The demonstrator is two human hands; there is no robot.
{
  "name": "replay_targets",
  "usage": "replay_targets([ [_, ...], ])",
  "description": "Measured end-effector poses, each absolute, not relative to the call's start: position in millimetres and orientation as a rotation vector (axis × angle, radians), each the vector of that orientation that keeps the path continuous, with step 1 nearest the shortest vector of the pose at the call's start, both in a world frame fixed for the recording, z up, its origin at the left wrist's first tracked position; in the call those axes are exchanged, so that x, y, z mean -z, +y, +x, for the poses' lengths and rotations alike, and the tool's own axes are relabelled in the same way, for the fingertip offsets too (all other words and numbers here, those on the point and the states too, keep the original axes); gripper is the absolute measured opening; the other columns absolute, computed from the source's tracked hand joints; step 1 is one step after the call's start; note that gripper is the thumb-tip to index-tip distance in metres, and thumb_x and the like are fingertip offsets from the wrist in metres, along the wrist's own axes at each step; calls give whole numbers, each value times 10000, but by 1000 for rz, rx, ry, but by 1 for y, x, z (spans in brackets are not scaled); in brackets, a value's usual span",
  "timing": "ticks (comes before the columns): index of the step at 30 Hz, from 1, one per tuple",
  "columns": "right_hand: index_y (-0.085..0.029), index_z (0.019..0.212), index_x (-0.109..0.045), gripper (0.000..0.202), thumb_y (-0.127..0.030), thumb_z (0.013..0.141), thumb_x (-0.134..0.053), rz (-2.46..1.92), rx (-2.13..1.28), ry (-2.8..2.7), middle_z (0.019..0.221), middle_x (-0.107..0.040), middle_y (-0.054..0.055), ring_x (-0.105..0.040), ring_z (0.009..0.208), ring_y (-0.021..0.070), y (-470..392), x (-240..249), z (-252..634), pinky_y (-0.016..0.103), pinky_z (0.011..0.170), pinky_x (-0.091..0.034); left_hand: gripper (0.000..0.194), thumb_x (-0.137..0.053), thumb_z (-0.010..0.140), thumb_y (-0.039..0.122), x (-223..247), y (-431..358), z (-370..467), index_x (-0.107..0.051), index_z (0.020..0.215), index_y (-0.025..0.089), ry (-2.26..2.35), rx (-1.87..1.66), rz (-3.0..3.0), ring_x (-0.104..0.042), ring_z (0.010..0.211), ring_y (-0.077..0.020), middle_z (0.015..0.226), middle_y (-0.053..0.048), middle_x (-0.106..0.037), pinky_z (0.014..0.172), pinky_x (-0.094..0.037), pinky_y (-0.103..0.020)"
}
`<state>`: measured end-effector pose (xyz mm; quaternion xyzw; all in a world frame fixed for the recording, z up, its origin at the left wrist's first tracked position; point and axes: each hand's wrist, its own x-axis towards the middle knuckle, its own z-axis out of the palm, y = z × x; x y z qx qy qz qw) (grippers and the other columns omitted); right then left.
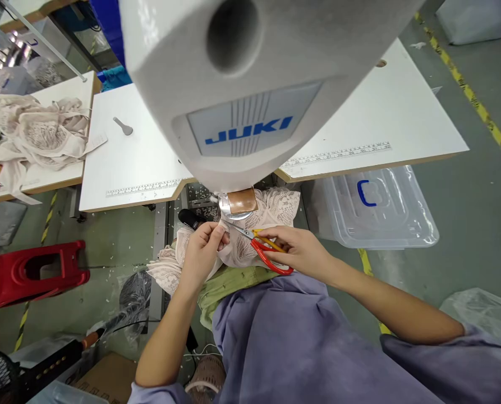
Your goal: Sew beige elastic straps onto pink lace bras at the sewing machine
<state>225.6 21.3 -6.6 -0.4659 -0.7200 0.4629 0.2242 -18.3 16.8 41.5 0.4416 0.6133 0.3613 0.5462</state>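
Observation:
Below the head of a white sewing machine point(250, 129) lies a pale lace garment point(275, 210), partly hanging over the lap. My left hand point(206, 244) pinches an edge of that lace, its thumb and fingers pressed together. In my right hand point(298, 249) are scissors point(271, 262) with red and yellow handles. Their blades point left, and the tips are beside my left fingertips at the fabric. Whether the blades touch the cloth is too small to tell. A brown piece point(242, 201) sits on the machine just above the garment.
White table tops point(128, 151) with printed rulers flank the machine; a small grey tool point(123, 126) lies on the left one. More lace garments point(44, 132) are piled further left. A lidded clear bin point(380, 207) stands at right, a red stool point(35, 272) at lower left.

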Motion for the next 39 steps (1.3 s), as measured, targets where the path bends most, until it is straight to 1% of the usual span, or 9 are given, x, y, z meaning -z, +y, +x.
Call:
replay_targets([
  [8, -264, 1173, -710, 377, -453, 853, -644, -1559, -917, -2232, 1048, -758, 74, -708, 799, 259, 69, 1, 286, 374, 644, -555, 237, -589, 930, 329, -35, 15, -29, -687, 1105, 204, 1732, -855, 1410, -678, 798, -188, 852, -47, -744, 701, -491, -271],
  [12, -184, 1258, -672, 471, -471, 900, -564, -1778, -460, -2195, 1170, -726, 141, -689, 978, 335, 151, -3, 310, 422, 762, -531, 226, -574, 912, 277, -43, 22, -33, -695, 1094, 220, 1731, -652, 1573, -703, 785, -198, 856, -47, -760, 665, -478, -265],
  [17, -125, 1233, -674, 437, -410, 927, -543, -1568, -389, -2253, 1313, -651, 191, -590, 1214, 362, 189, -12, 303, 483, 986, -470, 282, -525, 945, 284, -56, 35, -42, -651, 1185, 208, 1607, -378, 1597, -718, 835, -233, 920, -78, -768, 708, -509, -301],
  [19, -154, 1160, -692, 383, -435, 937, -558, -1511, -521, -2134, 1225, -691, 164, -633, 1132, 322, 160, -15, 285, 460, 947, -500, 224, -520, 959, 292, -52, 34, -41, -679, 1093, 210, 1711, -345, 1789, -693, 831, -252, 884, -92, -751, 746, -493, -339],
  [22, -235, 1081, -718, 371, -546, 929, -586, -1180, -1201, -2237, 1064, -742, 74, -695, 951, 238, 92, -9, 255, 379, 827, -556, 189, -525, 962, 287, -42, 25, -24, -678, 880, 210, 1776, -438, 2153, -637, 901, -277, 955, -130, -719, 813, -447, -390],
  [26, -218, 1338, -602, 852, -753, 690, -740, -911, -1449, -2116, 1293, -652, 134, -610, 1205, 328, 31, 7, 227, 478, 1029, -500, 283, -492, 985, 336, -39, 11, 16, -558, 734, 224, 1514, -601, 2209, -536, 674, -207, 718, -61, -620, 666, -375, -321],
  [31, -234, 1054, -640, 465, -651, 963, -455, -1078, -1620, -1297, 905, -685, 48, -654, 792, 191, 34, -14, 208, 313, 690, -548, 341, -452, 1013, 419, -61, 13, 52, -468, 725, 238, 1522, -802, 1634, -432, 560, -154, 625, 10, -496, 563, -312, -284],
  [35, -235, 894, -583, 243, -470, 889, -645, -1133, -1448, -1216, 674, -576, -23, -527, 582, 128, 70, -47, 200, 247, 532, -428, 435, -379, 1032, 493, -69, 21, 53, -533, 724, 227, 1654, -944, 1405, -431, 582, -155, 612, 11, -474, 565, -342, -273],
  [39, -222, 850, -553, 160, -348, 866, -651, -1190, -1320, -1425, 628, -539, -54, -450, 535, 95, 111, -55, 198, 234, 514, -348, 334, -557, 969, 460, -58, 24, 38, -701, 1172, 238, 1849, -911, 1616, -534, 645, -181, 703, -21, -641, 639, -363, -284],
])
